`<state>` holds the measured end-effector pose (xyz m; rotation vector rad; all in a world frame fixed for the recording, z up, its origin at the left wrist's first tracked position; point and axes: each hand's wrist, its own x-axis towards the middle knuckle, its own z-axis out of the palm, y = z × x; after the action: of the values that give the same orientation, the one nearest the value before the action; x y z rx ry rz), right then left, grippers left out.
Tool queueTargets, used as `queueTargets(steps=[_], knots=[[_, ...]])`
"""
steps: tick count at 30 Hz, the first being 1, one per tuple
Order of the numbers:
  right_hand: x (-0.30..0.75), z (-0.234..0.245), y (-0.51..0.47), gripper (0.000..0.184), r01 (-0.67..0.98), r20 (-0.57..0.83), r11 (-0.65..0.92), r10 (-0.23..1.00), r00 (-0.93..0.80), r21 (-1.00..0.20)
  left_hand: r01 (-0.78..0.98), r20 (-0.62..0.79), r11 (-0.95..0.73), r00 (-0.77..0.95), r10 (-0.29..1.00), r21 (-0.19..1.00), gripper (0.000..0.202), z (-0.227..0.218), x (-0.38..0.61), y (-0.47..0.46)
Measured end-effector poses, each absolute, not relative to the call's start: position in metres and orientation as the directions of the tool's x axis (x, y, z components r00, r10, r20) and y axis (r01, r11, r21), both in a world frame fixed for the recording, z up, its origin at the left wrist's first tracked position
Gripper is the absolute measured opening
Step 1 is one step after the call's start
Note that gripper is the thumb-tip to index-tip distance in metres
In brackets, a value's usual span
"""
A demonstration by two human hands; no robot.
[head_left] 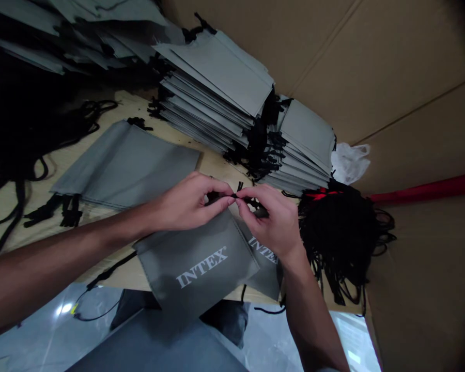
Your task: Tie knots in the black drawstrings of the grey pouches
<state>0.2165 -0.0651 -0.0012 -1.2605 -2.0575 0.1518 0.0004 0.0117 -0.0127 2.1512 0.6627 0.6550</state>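
Note:
A grey fabric pouch [196, 266] printed "INTEX" lies at the near edge of the wooden table [213, 165], partly over a second such pouch [265, 271]. My left hand [186, 204] and my right hand [273, 217] meet above its top edge. Both pinch a thin black drawstring cord [234, 196] between thumb and fingertips. The cord's ends are hidden by my fingers.
Two stacks of grey pouches [217, 93] [304, 150] stand behind my hands. More flat pouches [127, 165] lie to the left. A bundle of black cords [343, 232] sits at the right, loose cords [19, 155] at the left. Cardboard walls [391, 62] close off the back and right.

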Motion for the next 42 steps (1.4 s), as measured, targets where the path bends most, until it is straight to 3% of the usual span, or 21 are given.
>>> queueTargets(steps=[6,12,25,29,35,39,42], knots=[[0.215,0.002,-0.067,0.012,0.679,0.396,0.347,0.914,-0.090,-0.646,0.168,0.374,-0.594,0.637,0.674,0.786,0.018,-0.013,-0.001,0.010],[0.216,0.000,-0.069,0.013,0.568,0.271,0.245,0.962,-0.039,-0.786,0.137,0.482,-0.721,0.658,0.579,0.679,0.012,-0.011,-0.006,0.011],[0.216,0.003,-0.070,0.017,0.651,0.261,0.295,0.953,-0.151,-0.699,0.190,0.513,-0.856,0.731,0.450,0.481,0.015,-0.019,-0.008,0.007],[0.217,-0.001,-0.070,0.013,0.580,0.193,0.239,0.971,-0.140,-0.779,0.141,0.565,-0.879,0.717,0.409,0.456,0.012,-0.017,-0.009,0.006],[0.216,-0.003,-0.069,0.016,0.335,0.060,0.108,0.987,-0.151,-0.936,0.061,0.551,-0.801,0.694,0.463,0.595,0.009,-0.007,-0.009,0.005],[0.214,-0.001,-0.066,0.016,0.225,0.044,0.081,0.985,-0.168,-0.971,0.044,0.527,-0.744,0.678,0.512,0.667,0.007,-0.006,-0.008,0.005],[0.214,-0.001,-0.064,0.015,0.224,0.054,0.083,0.990,-0.133,-0.971,0.056,0.538,-0.754,0.667,0.516,0.654,0.007,-0.008,-0.008,0.006]])
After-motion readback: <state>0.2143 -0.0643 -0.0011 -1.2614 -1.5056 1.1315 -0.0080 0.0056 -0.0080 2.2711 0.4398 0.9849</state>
